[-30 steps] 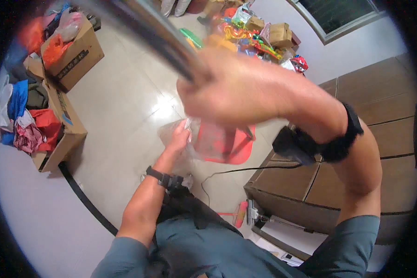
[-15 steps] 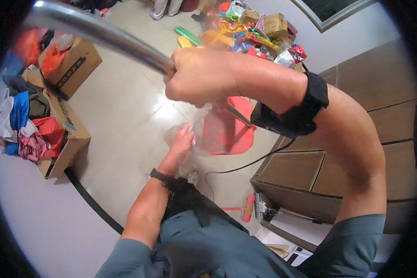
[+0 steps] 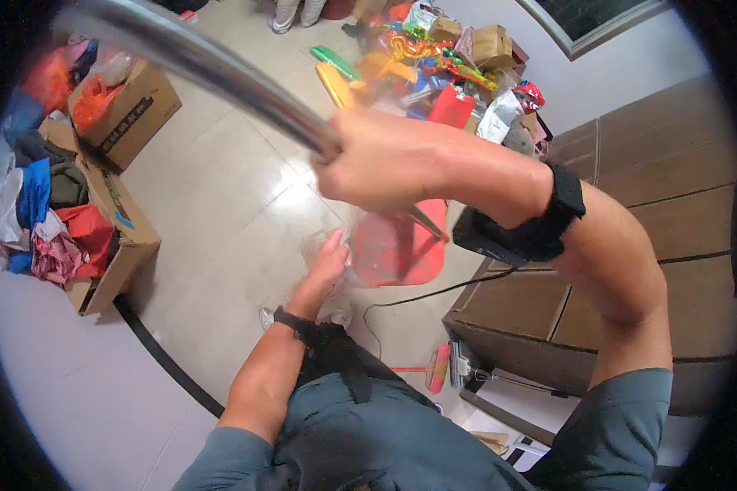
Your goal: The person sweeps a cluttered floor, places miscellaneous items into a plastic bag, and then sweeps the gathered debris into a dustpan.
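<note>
My right hand (image 3: 373, 159) is closed around a silver metal pole (image 3: 221, 78) that slants from the upper left down to the right. Below the fist, the pole's lower end meets the edge of a red dustpan (image 3: 413, 260); whether it is fixed there I cannot tell. Lower and to the left, my left hand (image 3: 329, 260) has its fingers pressed together on a clear plastic bag (image 3: 313, 245), beside the dustpan's left edge. Clear film seems to lie over part of the dustpan. Each wrist wears a black band.
Open cardboard boxes (image 3: 131, 123) with clothes and bags stand at left. A colourful heap of packets and boxes (image 3: 442, 65) lies at the back. Brown cabinets (image 3: 663, 213) line the right, with a black cable (image 3: 434, 293) and a pink-headed mop (image 3: 439, 368) nearby. Another person's legs (image 3: 295, 12) show far off.
My right hand has come a little down and to the right with the pole. The dustpan has shifted down slightly, and my left hand has moved only a little.
</note>
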